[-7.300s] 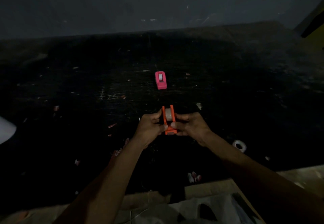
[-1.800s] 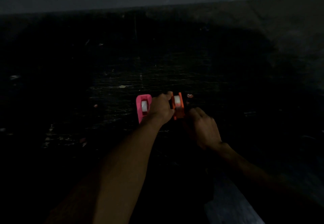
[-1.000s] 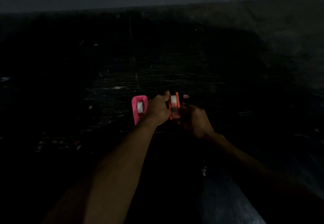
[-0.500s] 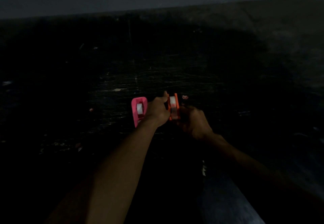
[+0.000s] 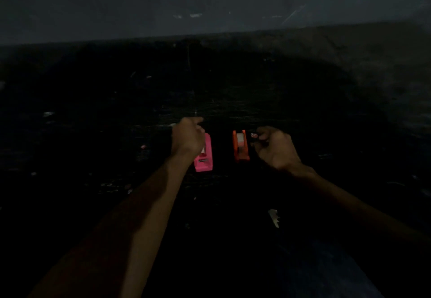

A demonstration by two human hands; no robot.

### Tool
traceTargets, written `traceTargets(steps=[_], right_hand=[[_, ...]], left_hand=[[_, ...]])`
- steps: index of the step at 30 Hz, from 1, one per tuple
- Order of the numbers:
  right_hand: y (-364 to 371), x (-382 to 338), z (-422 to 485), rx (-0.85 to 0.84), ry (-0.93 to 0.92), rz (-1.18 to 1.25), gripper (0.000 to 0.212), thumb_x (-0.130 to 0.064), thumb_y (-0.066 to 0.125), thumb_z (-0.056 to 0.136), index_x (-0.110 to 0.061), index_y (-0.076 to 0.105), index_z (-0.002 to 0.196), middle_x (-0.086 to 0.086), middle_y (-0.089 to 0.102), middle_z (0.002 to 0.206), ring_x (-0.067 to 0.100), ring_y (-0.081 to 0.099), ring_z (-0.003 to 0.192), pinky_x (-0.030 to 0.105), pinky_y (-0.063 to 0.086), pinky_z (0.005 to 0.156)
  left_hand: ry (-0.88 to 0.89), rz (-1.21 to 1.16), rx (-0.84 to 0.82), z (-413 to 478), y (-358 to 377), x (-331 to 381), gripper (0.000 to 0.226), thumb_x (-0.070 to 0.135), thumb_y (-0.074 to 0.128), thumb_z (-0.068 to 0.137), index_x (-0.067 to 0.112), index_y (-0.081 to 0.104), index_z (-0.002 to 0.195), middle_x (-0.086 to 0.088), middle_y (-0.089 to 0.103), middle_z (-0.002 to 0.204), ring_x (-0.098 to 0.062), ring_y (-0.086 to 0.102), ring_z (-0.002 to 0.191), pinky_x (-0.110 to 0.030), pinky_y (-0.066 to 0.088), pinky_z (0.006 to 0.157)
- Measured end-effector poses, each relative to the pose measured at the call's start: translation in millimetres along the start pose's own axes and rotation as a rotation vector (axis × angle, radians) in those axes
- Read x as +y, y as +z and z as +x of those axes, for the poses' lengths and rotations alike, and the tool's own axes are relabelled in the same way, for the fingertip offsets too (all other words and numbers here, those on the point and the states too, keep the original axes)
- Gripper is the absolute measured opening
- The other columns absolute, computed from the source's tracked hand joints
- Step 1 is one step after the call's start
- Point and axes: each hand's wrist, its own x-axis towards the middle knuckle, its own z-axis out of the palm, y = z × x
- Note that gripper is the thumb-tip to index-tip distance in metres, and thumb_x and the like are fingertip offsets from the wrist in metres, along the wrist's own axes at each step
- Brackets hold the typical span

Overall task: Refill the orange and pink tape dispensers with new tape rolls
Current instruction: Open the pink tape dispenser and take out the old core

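showing white tape (image 5: 240, 138), orange dispenser (image 5: 242, 155) sits beside pink dispenser (image 5: 205, 164); left hand (image 5: 187, 139), right hand (image 5: 276, 149) grip unclear.

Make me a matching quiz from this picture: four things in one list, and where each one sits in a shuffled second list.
1 pink dispenser
2 orange dispenser
3 right hand
4 pale scrap

A nearest the camera
B partly behind the left hand
C untouched, between both hands
D right of the orange one, fingers curled

Pairs: 1-B, 2-C, 3-D, 4-A
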Motion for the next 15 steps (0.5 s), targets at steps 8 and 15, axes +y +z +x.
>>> traceTargets(steps=[8,15], right_hand=[[52.9,-57.9,11.0,-0.143,-0.024,-0.028,0.025,-0.019,0.058,0.087,-0.009,0.065,0.109,0.015,0.069,0.11,0.03,0.063,0.106,0.03,0.048,0.094],[99.6,-63.4,32.4,-0.26,0.091,-0.08,0.023,-0.018,0.056,0.089,-0.01,0.066,0.108,0.012,0.068,0.11,0.026,0.062,0.102,0.028,0.046,0.084]], left_hand=[[-0.154,0.037,-0.099,-6.0,-18.5,-42.5,0.038,0.008,0.061,0.087,0.007,0.062,0.125,-0.016,0.069,0.12,-0.026,0.062,0.114,-0.027,0.044,0.103],[-0.117,0.041,-0.171,3.5,11.7,-57.9,0.031,0.012,0.063,0.086,0.011,0.069,0.117,-0.014,0.072,0.114,-0.026,0.066,0.108,-0.036,0.051,0.096]])
